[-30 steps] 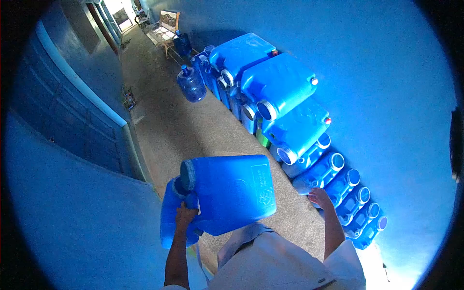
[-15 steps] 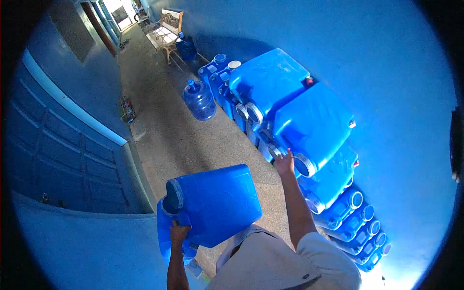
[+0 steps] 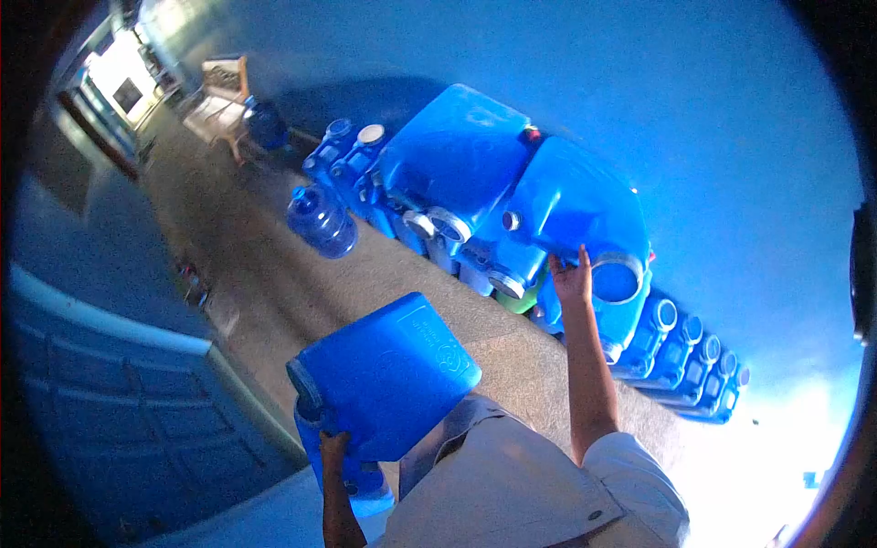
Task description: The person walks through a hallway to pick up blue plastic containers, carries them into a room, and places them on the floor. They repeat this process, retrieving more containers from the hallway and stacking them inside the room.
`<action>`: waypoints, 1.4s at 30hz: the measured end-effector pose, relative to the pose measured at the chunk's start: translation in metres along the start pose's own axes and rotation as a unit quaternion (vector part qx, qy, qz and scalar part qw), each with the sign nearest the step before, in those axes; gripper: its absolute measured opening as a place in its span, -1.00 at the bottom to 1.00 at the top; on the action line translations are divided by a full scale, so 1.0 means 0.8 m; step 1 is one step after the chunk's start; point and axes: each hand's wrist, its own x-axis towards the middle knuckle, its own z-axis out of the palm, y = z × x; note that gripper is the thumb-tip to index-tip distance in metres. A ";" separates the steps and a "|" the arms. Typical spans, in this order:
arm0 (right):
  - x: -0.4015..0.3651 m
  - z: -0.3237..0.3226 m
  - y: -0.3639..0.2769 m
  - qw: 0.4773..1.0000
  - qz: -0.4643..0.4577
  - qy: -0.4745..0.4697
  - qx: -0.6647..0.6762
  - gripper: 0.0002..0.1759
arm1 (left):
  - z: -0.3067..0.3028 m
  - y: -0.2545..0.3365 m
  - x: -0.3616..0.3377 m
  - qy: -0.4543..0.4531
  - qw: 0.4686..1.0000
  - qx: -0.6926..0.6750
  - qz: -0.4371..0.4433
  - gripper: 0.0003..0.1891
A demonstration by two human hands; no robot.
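My left hand [image 3: 334,445] is closed at the handle of a blue plastic water jug [image 3: 393,370], tilted in front of my body. A second blue jug [image 3: 352,479] shows partly below it, mostly hidden. My right arm reaches out to the stack by the wall. There my right hand [image 3: 573,281] has its fingers hooked at the handle of another blue jug [image 3: 585,205], between its small capped spout [image 3: 512,221] and its wide round mouth [image 3: 618,278]. That jug leans on top of other jugs, beside a large blue jug [image 3: 457,151].
Several blue jugs [image 3: 662,342] line the wall at right. On the floor stand a clear blue round bottle [image 3: 322,222] and, farther back, a darker one [image 3: 265,125] by a bench [image 3: 219,100]. A blue panelled door [image 3: 119,411] is at left.
My view has swung to the right. My right hand has moved from beside the jug onto its handle, and that jug has turned so its spout shows. My left hand keeps its hold.
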 end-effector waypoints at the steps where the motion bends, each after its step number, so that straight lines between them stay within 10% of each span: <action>1: -0.005 0.015 -0.018 0.999 -0.021 -0.042 -0.002 -0.49 | -0.013 0.009 0.008 -0.001 0.998 -0.037 -0.047 -0.35; 3: 0.001 0.039 -0.044 0.995 -0.055 -0.077 -0.001 -0.45 | -0.029 -0.004 0.055 -0.010 0.994 -0.065 -0.084 -0.32; 6: 0.014 0.069 -0.073 0.989 -0.063 -0.130 -0.010 -0.47 | -0.039 -0.031 0.114 -0.142 0.968 0.186 0.092 -0.14; 8: 0.016 0.096 -0.085 0.994 -0.063 -0.086 0.019 -0.52 | -0.059 0.015 0.092 -0.016 0.994 -0.099 -0.042 -0.04; 20: -0.083 0.147 -0.184 0.979 -0.184 -0.076 -0.052 -0.72 | -0.126 0.100 0.090 0.003 0.999 0.023 -0.034 -0.09; 31: -0.337 0.010 -0.147 0.983 -0.148 0.009 -0.111 -0.65 | -0.109 0.078 0.155 -0.037 0.992 0.022 0.116 -0.21; 42: -0.361 -0.128 -0.069 0.968 -0.200 0.142 -0.052 -0.47 | -0.095 0.147 0.160 -0.130 0.963 0.039 0.234 -0.41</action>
